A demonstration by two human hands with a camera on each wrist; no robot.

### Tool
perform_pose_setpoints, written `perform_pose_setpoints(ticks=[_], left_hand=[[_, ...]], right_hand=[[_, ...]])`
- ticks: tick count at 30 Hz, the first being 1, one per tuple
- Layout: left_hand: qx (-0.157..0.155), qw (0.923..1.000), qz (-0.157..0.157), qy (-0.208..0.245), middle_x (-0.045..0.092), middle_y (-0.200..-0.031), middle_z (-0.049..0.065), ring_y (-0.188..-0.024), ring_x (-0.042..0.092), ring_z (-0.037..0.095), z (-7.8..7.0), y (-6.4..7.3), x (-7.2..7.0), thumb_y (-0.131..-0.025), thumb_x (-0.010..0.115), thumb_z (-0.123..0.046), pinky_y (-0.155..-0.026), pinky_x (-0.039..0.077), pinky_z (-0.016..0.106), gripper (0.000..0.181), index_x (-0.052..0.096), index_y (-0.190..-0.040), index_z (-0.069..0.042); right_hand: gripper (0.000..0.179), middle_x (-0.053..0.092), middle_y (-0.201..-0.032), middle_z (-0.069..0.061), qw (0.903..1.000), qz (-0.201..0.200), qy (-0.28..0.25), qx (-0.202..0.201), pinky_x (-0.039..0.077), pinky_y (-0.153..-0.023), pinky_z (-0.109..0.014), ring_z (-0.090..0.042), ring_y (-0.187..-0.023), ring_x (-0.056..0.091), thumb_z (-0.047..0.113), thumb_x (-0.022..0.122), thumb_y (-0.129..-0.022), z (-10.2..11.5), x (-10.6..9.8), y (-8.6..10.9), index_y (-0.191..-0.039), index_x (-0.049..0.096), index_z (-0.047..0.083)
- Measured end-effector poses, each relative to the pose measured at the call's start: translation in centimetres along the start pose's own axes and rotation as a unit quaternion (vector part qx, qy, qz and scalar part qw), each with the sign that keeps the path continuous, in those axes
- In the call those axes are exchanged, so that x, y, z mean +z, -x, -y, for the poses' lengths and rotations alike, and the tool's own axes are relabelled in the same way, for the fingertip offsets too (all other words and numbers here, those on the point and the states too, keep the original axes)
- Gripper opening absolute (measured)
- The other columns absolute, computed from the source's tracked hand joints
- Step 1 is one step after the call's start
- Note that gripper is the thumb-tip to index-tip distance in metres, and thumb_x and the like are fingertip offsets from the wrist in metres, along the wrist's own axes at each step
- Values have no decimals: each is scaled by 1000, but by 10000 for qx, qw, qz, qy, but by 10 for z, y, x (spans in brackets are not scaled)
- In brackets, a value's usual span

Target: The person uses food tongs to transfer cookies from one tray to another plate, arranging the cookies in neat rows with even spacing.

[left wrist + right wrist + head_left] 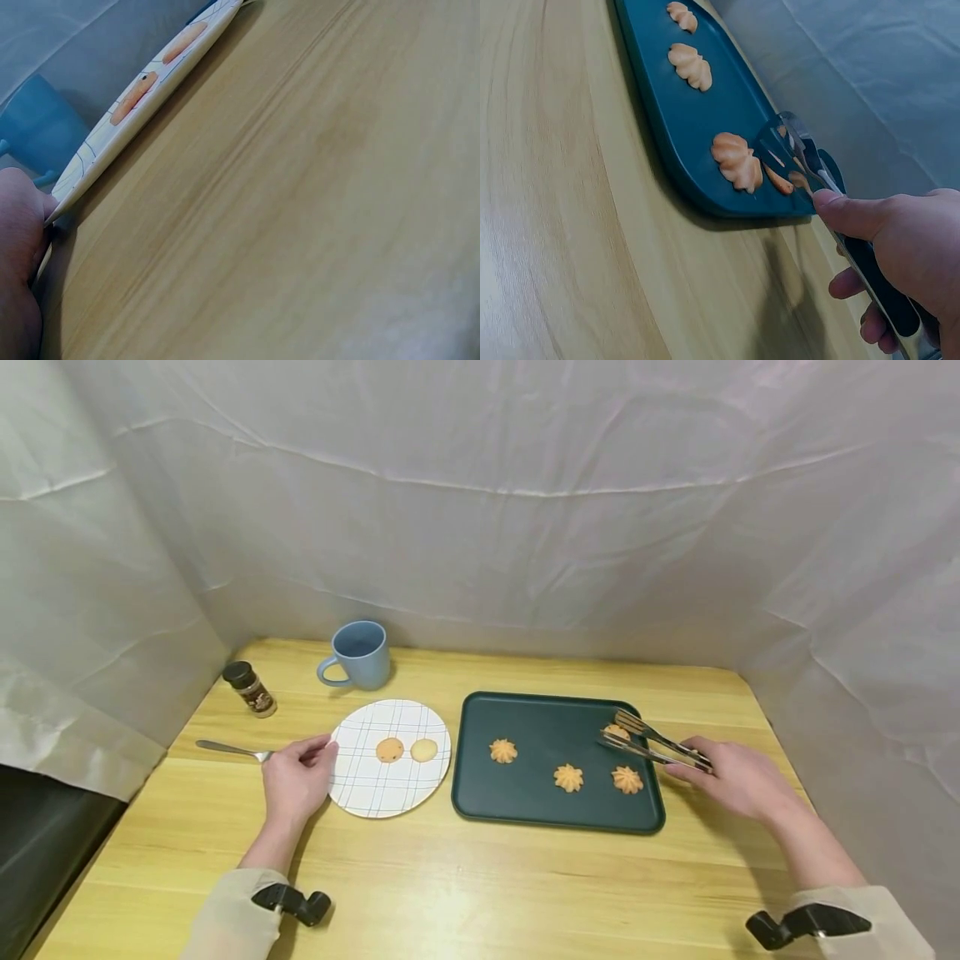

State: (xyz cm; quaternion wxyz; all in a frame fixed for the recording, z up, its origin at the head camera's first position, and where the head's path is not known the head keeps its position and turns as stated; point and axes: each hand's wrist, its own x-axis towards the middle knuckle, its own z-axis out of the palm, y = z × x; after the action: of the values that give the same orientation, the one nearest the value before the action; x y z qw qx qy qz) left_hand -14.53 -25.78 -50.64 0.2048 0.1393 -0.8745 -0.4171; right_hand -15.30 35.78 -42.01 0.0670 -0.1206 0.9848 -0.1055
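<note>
My right hand [738,777] grips metal tongs [678,747] by their handles. The tongs' tips are apart, around a round cookie [617,732] at the back right of a dark green tray [528,718]. In the right wrist view, the tongs [819,165] partly hide this cookie [778,180]. Three ridged, flower-shaped cookies [568,778] also lie on the tray. At the left, my left hand [295,781] pinches the rim of a white checked plate [375,793]. Two flat round cookies, one browner [389,750] and one paler [423,750], rest side by side on it.
A blue mug [362,656] stands behind the plate. Farther left is a small black-capped spice jar [251,690], and a metal utensil [228,747] lies partly behind my left hand. Pale fabric [480,543] hangs along the wooden table's [450,885] back and sides.
</note>
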Motion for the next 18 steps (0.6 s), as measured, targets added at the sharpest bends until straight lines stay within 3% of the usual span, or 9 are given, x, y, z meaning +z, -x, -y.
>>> perform_pose_setpoints(ticks=[12, 18], left_hand=[[-125, 9999, 64, -42, 79, -98, 14, -88, 74, 24, 2, 1, 0, -99, 74, -20, -68, 48, 11, 26, 80, -117, -2], [-128, 9999, 63, -33, 79, -98, 13, -88, 73, 24, 1, 0, 0, -100, 74, -20, -69, 48, 11, 26, 80, -117, -2]], right_hand=[[56, 67, -87, -3, 9998, -146, -88, -125, 51, -63, -52, -25, -78, 64, 60, 61, -102, -11, 5, 6, -127, 69, 11], [60, 74, -101, -12, 9996, -230, -71, -143, 53, -68, -58, -35, -90, 71, 60, 59, -104, -12, 6, 8, -134, 70, 8]])
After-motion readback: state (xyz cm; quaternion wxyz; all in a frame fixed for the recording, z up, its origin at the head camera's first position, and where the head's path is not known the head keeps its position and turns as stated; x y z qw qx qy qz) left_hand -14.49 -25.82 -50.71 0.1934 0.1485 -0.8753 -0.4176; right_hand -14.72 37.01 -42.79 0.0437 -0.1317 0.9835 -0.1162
